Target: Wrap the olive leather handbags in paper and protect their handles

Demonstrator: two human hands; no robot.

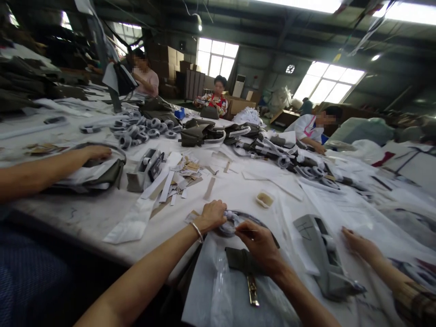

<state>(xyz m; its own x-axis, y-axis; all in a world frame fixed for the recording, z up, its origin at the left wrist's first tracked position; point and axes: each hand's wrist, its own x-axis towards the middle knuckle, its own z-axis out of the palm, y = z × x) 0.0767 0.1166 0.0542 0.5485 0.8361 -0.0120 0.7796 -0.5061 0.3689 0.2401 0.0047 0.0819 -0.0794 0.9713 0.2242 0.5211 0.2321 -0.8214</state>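
My left hand [211, 216], with a bracelet at the wrist, is closed on a wrapped grey strap [226, 228] near the table's front edge. To its right my right hand [260, 247] pinches clear plastic wrapping at the strap, thumb and forefinger together. Below the hands lies an olive bag [238, 260] with a gold clasp [252, 290], partly covered by white sheet material and clear film. My right forearm hides part of the bag.
A grey tape dispenser [327, 259] stands right, beside another person's hand [363, 247]. At left, another hand [97, 152] rests on a bag. Paper scraps [180, 179], a second dispenser [145, 170], a small dish [265, 199] and rolled straps [136, 131] lie beyond.
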